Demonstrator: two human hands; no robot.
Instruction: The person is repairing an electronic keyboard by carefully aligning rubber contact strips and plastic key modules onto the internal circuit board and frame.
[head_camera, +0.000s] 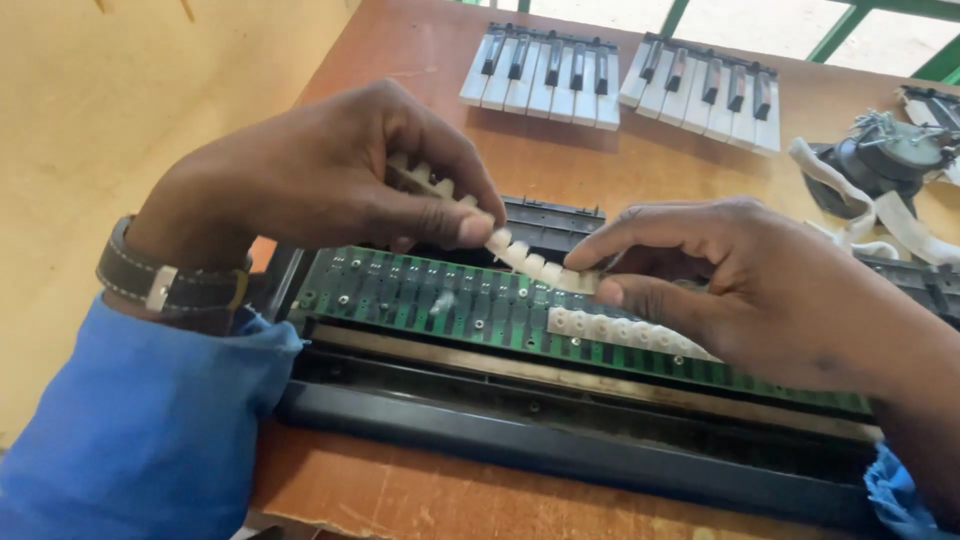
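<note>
My left hand (330, 175) and my right hand (760, 280) both pinch a whitish rubber contact strip (530, 260), lifted slightly above a long green circuit board (420, 295). The left thumb and fingers grip one end, the right fingertips the other. A second whitish rubber strip (620, 332) lies flat on the board under my right hand. The board rests in a black keyboard chassis (560, 440) on a wooden table (420, 50). A watch sits on my left wrist, and both sleeves are blue.
Two removed sections of black and white keys (545, 75) (705, 95) lie at the table's far side. A dark round speaker (885, 160) with loose white strips (900, 220) sits at the right. A yellow wall borders the left.
</note>
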